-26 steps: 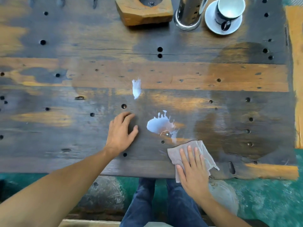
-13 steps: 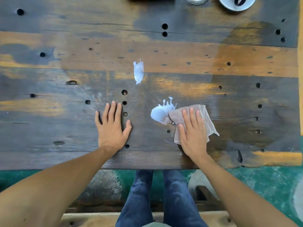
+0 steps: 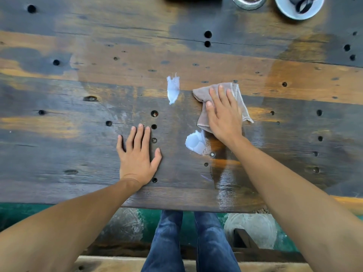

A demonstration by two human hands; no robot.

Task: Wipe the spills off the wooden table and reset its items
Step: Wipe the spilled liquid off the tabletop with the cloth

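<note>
My right hand [image 3: 224, 116] presses flat on a beige cloth [image 3: 238, 95] spread on the wooden table [image 3: 78, 154]. Just left of my wrist lies part of a white spill [image 3: 194, 142], with a wet shiny streak running from it toward the table's near edge. A second, smaller white spill [image 3: 173, 89] sits left of the cloth, untouched. My left hand [image 3: 137, 154] rests flat on the table with fingers apart, holding nothing.
At the far edge stand a white saucer with a dark cup [image 3: 298, 6] and a metal container's base [image 3: 248, 1]. The tabletop has several round holes. My legs in jeans [image 3: 188, 242] show below the near edge.
My right hand has pushed the cloth forward across the larger spill, removing much of it and leaving a wet streak. The left hand has stayed flat in place.
</note>
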